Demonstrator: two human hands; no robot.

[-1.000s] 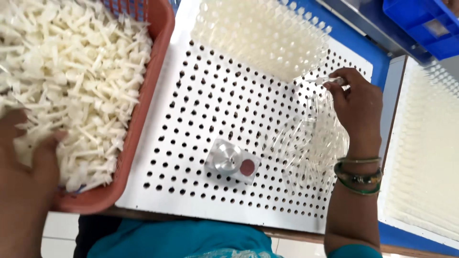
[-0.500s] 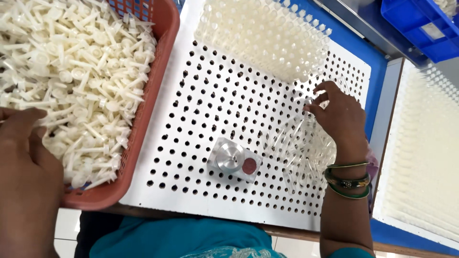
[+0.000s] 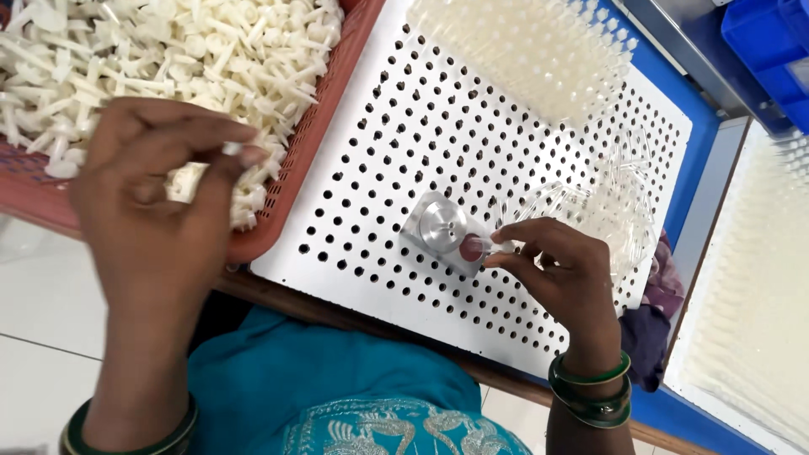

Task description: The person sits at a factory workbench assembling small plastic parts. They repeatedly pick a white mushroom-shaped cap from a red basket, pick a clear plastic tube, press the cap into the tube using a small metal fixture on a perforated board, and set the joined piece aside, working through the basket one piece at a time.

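Left hand (image 3: 156,227): raised from the red basket (image 3: 333,109), a white plastic pin (image 3: 232,149) now pinched at the fingertips
Right hand (image 3: 552,270): brought back from the clear tubes (image 3: 607,202), one clear tube (image 3: 489,247) pinched at the metal fixture (image 3: 442,229) on the perforated board (image 3: 404,152)
Meaning: both parts are judged ready for joining

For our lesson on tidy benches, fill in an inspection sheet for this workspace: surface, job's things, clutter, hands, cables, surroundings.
Surface: white perforated board on a blue-edged bench.
Job's things: red basket of white plastic pieces; small metal fixture; clear tubes lying on the board.
Clutter: dark cloth at the bench edge.
Hands: left hand pinches a white piece over the basket; right hand holds a clear tube at the fixture.
Cables: nothing seen.
Surroundings: blue bin, filled white tray.
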